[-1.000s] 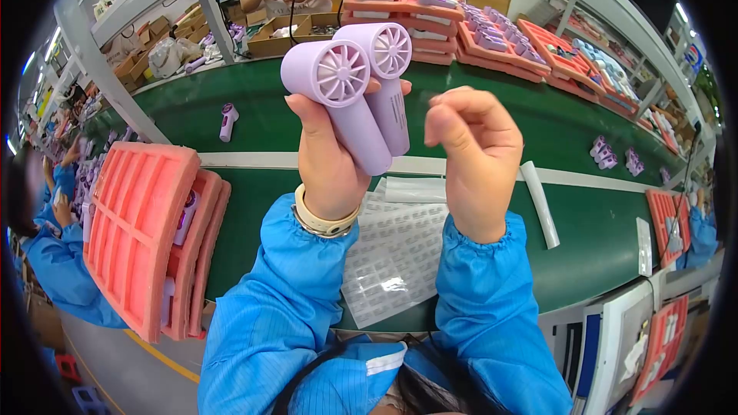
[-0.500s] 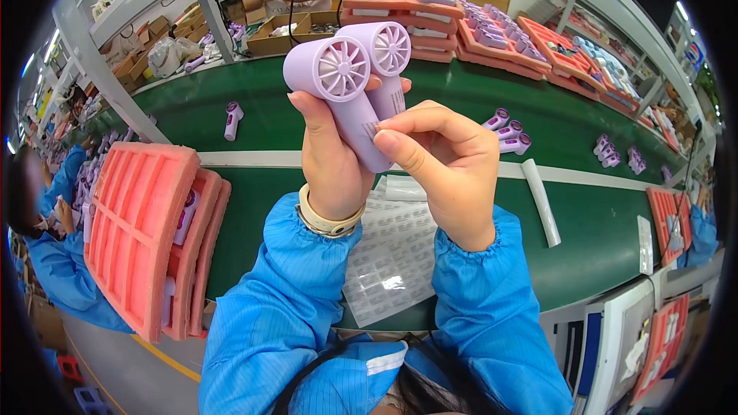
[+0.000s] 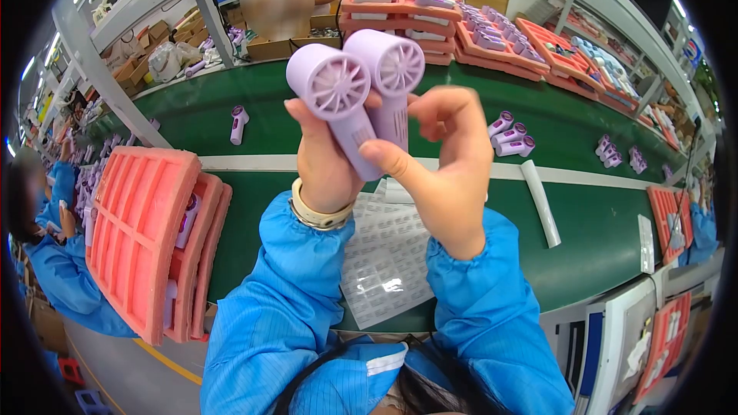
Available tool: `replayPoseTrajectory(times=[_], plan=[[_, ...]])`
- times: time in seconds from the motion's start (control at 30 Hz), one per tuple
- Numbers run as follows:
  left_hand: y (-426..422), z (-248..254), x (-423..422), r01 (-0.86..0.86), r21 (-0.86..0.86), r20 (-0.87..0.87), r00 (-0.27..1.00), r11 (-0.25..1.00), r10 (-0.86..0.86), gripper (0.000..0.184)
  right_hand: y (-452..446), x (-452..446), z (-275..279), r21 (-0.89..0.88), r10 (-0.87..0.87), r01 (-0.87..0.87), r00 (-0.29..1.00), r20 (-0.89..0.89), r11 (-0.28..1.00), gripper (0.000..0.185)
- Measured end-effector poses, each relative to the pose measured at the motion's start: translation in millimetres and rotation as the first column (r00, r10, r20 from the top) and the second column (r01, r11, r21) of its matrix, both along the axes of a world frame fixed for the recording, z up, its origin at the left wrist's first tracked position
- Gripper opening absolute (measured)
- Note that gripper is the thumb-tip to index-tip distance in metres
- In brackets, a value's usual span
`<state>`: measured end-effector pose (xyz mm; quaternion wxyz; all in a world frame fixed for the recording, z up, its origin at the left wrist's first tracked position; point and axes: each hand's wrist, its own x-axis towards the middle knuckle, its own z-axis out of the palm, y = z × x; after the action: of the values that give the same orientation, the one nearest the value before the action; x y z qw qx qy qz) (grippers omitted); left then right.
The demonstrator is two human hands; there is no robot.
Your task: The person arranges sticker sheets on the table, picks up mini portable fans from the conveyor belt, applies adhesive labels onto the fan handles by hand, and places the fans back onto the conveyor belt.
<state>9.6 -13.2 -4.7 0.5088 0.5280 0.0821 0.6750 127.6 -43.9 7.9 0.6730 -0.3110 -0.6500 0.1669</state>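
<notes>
Two light purple handheld fans are held side by side in my left hand [image 3: 324, 161], its fingers closed around the handles. The nearer fan [image 3: 330, 81] tilts to the left and the other fan [image 3: 396, 65] stands more upright at its right. Rows of small print show on both handles. My right hand [image 3: 453, 177] is apart at thumb and fingers. Its thumb tip lies at the nearer fan's handle, and its curled, slightly blurred index finger is beside the other fan. Below the hands, a sheet of printed clear labels [image 3: 384, 273] lies on the green bench.
Pink foam trays [image 3: 142, 238] stand stacked at left; more trays [image 3: 407, 4] with fans are at the back. Several purple fans [image 3: 511, 137] and a white rolled sheet [image 3: 540, 204] lie at right. A single fan [image 3: 239, 124] lies at left. Co-workers sit left and across.
My right hand's thumb and index finger have parted from their pinch at the nearer fan's handle. The two fans have spread slightly and moved a little down and right.
</notes>
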Motion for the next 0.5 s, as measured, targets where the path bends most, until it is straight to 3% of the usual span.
replayPoseTrajectory(times=[0.07, 0.13, 0.2, 0.37, 0.5], plan=[[1.3, -2.3, -5.0, 0.094, -0.002, -0.023, 0.995, 0.996, -0.094, 0.071, 15.5, 5.8, -9.1, -0.16, 0.207, -0.214, 0.976, -0.062, 0.964, 0.086], [7.4, -14.1, -11.0, 0.209, 0.014, -0.03, 0.978, 0.978, -0.208, 0.076, 8.9, 1.0, 0.9, -0.261, 0.49, -0.577, 0.807, -0.331, 0.774, 0.097], [9.2, -17.6, -12.8, 0.294, 0.018, -0.014, 0.956, 0.956, -0.294, 0.081, 3.9, -0.2, 4.1, -0.307, 0.567, -0.687, 0.721, -0.398, 0.659, 0.099], [3.0, -9.6, -3.7, 0.359, -0.032, 0.033, 0.933, 0.933, -0.358, 0.077, 1.8, -6.7, -2.9, -0.177, 0.478, -0.54, 0.826, -0.299, 0.823, 0.093], [16.5, -11.7, -1.5, 0.545, 0.052, 0.172, 0.821, 0.837, -0.545, 0.071, 1.4, -2.9, -0.7, -0.144, 0.353, -0.353, 0.935, -0.024, 0.924, 0.094]])
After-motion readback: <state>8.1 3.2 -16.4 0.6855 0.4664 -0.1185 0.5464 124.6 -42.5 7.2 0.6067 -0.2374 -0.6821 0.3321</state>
